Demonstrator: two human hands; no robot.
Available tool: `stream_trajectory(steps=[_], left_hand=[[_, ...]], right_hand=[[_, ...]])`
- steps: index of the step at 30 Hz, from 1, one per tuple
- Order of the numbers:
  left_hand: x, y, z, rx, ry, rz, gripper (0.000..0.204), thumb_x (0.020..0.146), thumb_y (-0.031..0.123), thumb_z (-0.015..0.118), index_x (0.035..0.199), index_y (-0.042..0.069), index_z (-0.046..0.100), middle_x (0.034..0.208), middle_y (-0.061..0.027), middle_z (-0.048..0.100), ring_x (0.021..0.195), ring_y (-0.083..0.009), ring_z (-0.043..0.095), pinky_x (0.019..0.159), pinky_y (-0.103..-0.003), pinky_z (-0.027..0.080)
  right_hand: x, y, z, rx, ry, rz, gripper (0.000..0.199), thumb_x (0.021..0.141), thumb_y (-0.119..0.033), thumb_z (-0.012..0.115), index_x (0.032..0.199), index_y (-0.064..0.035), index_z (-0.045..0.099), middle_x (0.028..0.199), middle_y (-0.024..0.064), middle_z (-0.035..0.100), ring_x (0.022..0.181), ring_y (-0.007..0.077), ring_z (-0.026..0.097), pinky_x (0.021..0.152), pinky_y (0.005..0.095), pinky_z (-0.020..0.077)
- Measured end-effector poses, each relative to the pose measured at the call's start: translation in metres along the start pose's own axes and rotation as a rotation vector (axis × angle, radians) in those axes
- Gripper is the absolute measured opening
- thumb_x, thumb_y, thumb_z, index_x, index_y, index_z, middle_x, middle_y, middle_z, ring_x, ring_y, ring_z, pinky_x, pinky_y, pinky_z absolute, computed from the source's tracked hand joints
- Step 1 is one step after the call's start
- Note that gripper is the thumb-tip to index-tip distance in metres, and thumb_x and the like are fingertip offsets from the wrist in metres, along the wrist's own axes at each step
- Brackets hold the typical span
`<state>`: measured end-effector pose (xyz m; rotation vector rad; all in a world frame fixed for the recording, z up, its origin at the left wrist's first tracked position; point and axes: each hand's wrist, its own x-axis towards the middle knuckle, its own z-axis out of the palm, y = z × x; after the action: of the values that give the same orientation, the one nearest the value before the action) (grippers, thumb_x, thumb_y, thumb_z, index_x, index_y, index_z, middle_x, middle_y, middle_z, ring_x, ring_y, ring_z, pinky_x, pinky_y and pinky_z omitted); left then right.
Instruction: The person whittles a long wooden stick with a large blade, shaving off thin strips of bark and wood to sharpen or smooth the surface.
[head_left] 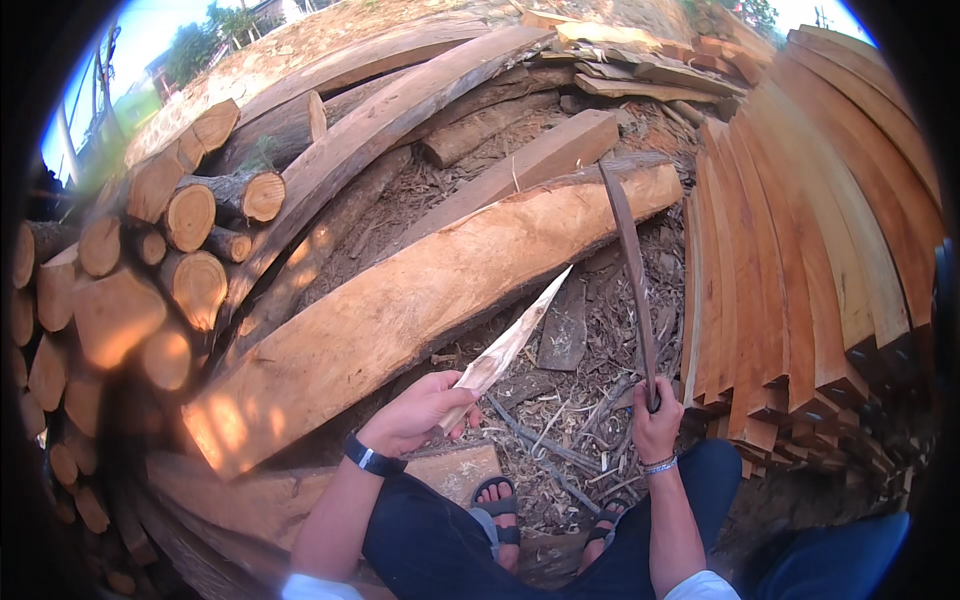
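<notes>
Head view: left hand (415, 410) grips a pointed stick (505, 348), right hand (656, 422) a blade (634, 270), its lower end hidden.

The pale, pointed wooden stake (508, 345) shows smooth cut facets; the long, dark, narrow metal-looking blade (637, 270) appears matt. The broad, orange-brown wooden beam (430, 300) looks rough-sawn, coarser along its dark side.

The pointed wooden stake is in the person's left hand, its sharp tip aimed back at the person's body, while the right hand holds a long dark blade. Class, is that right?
Not quite: in the head view, the pointed wooden stake has its sharp tip aimed forward, not back. It is in the left hand, and the right hand holds a long dark blade.
</notes>
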<state>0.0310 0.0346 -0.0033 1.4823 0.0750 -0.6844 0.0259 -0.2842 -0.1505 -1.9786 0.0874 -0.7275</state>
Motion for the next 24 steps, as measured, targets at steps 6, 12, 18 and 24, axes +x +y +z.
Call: stream_trajectory(steps=[6, 12, 18, 24], left_hand=[[-0.015, 0.008, 0.007, 0.195, 0.062, 0.111, 0.051, 0.094, 0.011, 0.055, 0.139, 0.0, 0.033, 0.079, -0.0094, 0.065, 0.055, -0.0097, 0.055, 0.05, -0.023, 0.043], [-0.049, 0.021, 0.017, 0.002, 0.136, 0.235, 0.066, 0.086, 0.004, 0.043, 0.149, 0.005, 0.024, 0.085, -0.0189, 0.062, 0.058, -0.0155, 0.057, 0.058, -0.025, 0.048], [-0.068, 0.001, 0.028, -0.259, 0.101, 0.301, 0.072, 0.082, 0.003, 0.045, 0.149, 0.006, 0.019, 0.103, -0.0207, 0.058, 0.082, -0.0223, 0.06, 0.073, -0.032, 0.05], [-0.107, -0.028, 0.058, -0.155, 0.23, 0.391, 0.081, 0.082, 0.01, 0.058, 0.151, 0.004, 0.016, 0.104, -0.0216, 0.057, 0.083, -0.0229, 0.062, 0.069, -0.032, 0.052]], right_hand=[[0.001, 0.002, 0.001, 0.028, 0.031, 0.024, 0.02, 0.09, -0.018, 0.067, 0.088, -0.0012, 0.057, 0.058, 0.0089, 0.05, 0.049, 0.0162, 0.046, 0.049, 0.0338, 0.0371], [0.004, 0.002, 0.002, 0.086, 0.05, 0.081, 0.02, 0.089, -0.018, 0.068, 0.086, -0.001, 0.058, 0.057, 0.0065, 0.049, 0.049, 0.0138, 0.045, 0.049, 0.0329, 0.0357], [0.003, -0.007, 0.002, 0.09, -0.032, 0.13, 0.022, 0.084, -0.02, 0.073, 0.08, -0.0023, 0.06, 0.053, 0.0001, 0.047, 0.049, 0.0074, 0.043, 0.048, 0.0286, 0.034], [-0.005, -0.023, 0.015, 0.172, -0.187, 0.093, 0.022, 0.083, -0.02, 0.074, 0.079, -0.0034, 0.061, 0.051, -0.002, 0.047, 0.047, 0.0058, 0.042, 0.046, 0.0267, 0.0321]])
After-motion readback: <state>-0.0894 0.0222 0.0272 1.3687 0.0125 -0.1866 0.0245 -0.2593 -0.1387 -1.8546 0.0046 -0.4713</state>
